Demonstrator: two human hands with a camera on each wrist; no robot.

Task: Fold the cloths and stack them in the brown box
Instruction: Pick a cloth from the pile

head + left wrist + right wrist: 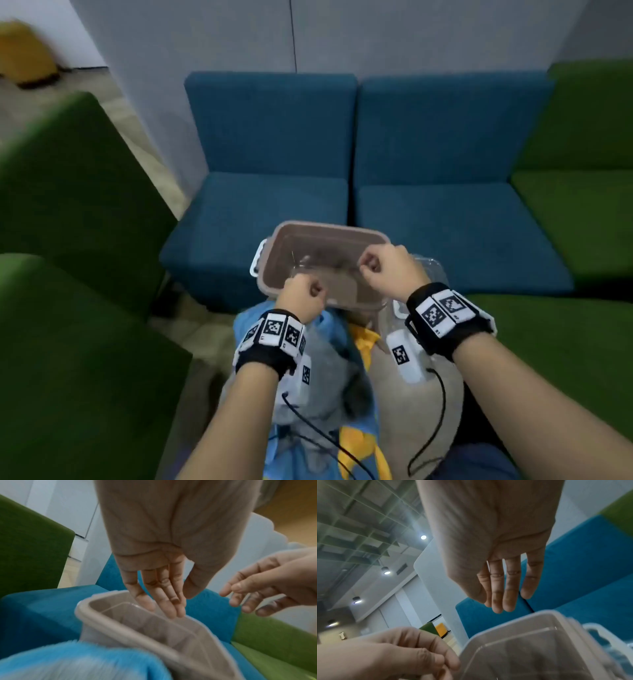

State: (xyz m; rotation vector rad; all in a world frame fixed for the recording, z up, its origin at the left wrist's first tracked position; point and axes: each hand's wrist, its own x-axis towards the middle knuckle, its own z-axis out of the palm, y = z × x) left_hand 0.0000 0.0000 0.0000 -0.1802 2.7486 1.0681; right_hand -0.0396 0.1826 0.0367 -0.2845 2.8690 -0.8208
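Your left hand [163,563] hangs over the brown box [137,627], fingers [171,601] straight, holding nothing. Your right hand [274,578] is at right, fingers loosely curled. Blue cloth [77,661] lies near left of the box, blurred.

The brown box [274,253] is seen to be of smooth, slightly glossy plastic, with white plastic latches [257,260] at its ends. A clear, shiny plastic lid [426,270] is seen beside it. The cloths [329,387] are shown as soft, matt fabric; the blue one looks fuzzy. The blue seats [445,144] are covered in matt woven cloth.
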